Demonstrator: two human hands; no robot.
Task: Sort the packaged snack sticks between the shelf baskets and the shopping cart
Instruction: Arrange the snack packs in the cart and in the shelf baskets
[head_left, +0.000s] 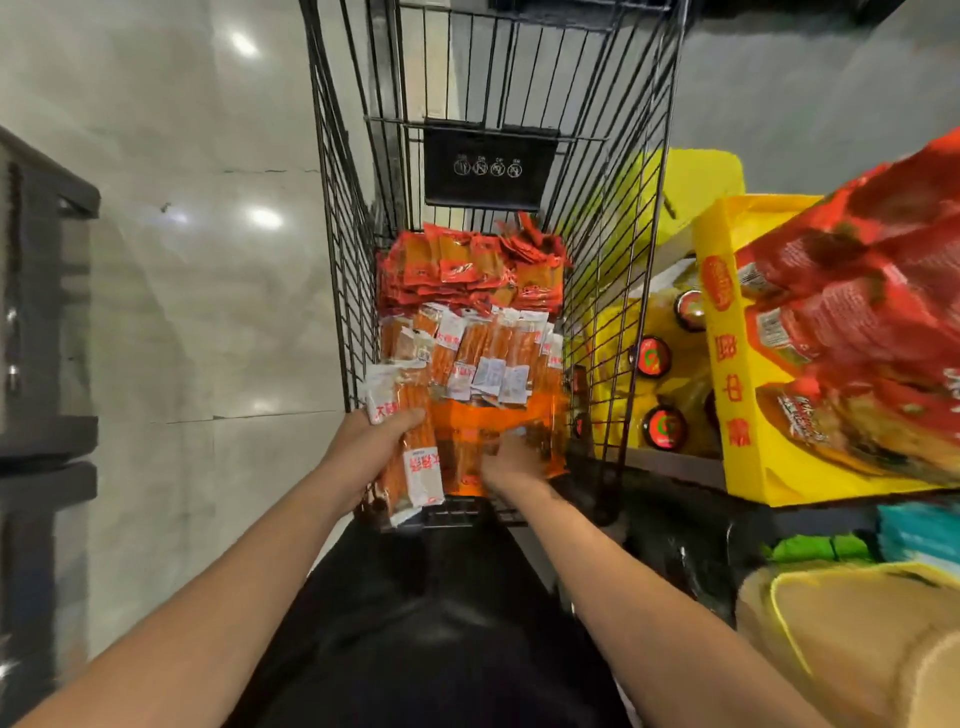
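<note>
A black wire shopping cart (343, 270) stands straight ahead, holding snack packs. Red-orange packets (467, 270) are piled at its far end. Clear packs of orange snack sticks with white labels (488, 348) lie in the middle, and orange packets (483, 421) lie nearest me. My left hand (371, 447) grips a bundle of white-labelled snack stick packs (410, 441) at the cart's near left corner. My right hand (511, 460) is down among the orange packets, its fingers on them; whether it grips one is hidden.
To the right, a yellow shelf box (737, 364) holds red snack bags (852, 322). Below it sit yellow bottles with red-black caps (657, 358). Green and tan goods (852, 613) fill the lower right. A dark shelf unit (41, 312) stands at the left on a glossy pale floor.
</note>
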